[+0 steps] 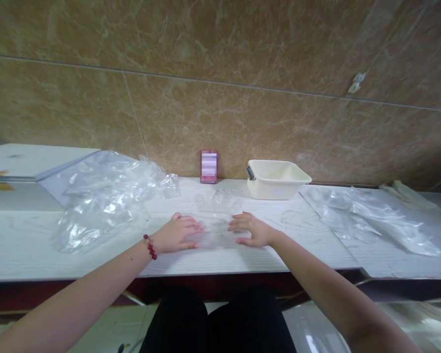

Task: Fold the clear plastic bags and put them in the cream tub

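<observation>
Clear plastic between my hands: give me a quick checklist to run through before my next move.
1. Hands placed: ok. The left hand and right hand face each other over the table.
2. Hands open: ok. Thumbs stand apart from the other fingers.
3. Clear plastic lying flat: cannot tell. It is see-through and blurred.
4. Tub out of the way: ok. It stands upright beyond the right hand.
5. Crumpled plastic apart from the left hand: ok.
</observation>
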A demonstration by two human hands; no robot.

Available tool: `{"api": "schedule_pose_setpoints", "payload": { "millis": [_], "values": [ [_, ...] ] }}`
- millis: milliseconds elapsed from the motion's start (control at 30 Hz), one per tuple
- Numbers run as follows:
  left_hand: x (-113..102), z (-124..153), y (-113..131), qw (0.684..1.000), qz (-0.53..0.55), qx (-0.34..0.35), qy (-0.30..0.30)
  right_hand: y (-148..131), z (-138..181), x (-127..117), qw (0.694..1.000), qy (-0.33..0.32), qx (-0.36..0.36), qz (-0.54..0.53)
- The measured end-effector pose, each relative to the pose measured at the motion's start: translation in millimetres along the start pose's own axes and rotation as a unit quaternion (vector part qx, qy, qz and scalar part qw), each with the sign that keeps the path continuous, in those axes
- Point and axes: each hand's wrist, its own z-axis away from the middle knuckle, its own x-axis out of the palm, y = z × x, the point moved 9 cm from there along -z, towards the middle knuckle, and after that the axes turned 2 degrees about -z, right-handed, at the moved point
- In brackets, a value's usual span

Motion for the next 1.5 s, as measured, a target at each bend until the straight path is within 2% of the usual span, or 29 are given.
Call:
{"api": "schedule_pose_setpoints", "payload": {
  "millis": [67,167,300,367,433,567,867,1000,1133,1267,1367,1500],
  "values": [
    [-3.2,-7.3,10.3,1.000,0.005,-0.025,0.017,8.2,-11.7,-5.0,0.999,0.031,0.013,-0.015],
    [9.5,-22.8,27.6,0.997,-0.006,-0.075,0.032,23.6,-39.5,2.9,0.998,0.058,0.034,-0.020],
    [38.8,-32.2,27.0,0.977,-0.061,-0.198,0.041,46.5,-77.2,32.5,0.995,0.036,0.088,0.042],
    [51.4,-32.0,23.6,0.971,-0.066,-0.228,0.028,58.4,-90.4,44.6,0.989,0.020,0.123,0.078],
    [57.9,-30.9,21.7,0.970,-0.063,-0.235,0.020,70.1,-99.8,52.7,0.982,0.007,0.158,0.102],
    [57.4,-28.3,21.1,0.969,-0.060,-0.237,0.021,92.0,-111.3,58.8,0.970,-0.004,0.213,0.117],
    [57.5,-28.1,21.0,0.971,-0.033,-0.237,0.015,119.0,-125.4,56.2,0.953,-0.006,0.264,0.148],
    [55.5,-27.3,20.1,0.973,-0.018,-0.229,0.018,120.2,-126.8,53.2,0.949,0.008,0.278,0.152],
    [42.4,-24.3,12.6,0.970,-0.001,-0.237,0.053,109.8,-124.5,34.2,0.951,0.076,0.268,0.134],
    [29.9,-31.6,8.0,0.980,-0.006,-0.187,0.074,87.7,-109.2,21.6,0.953,0.118,0.261,0.101],
    [31.1,-40.6,-0.4,0.986,-0.018,-0.151,0.066,68.7,-89.0,32.9,0.955,0.095,0.270,0.083],
    [38.9,-46.4,-17.2,0.986,-0.040,-0.147,0.067,50.1,-64.4,55.6,0.956,0.064,0.268,0.102]
  ]
}}
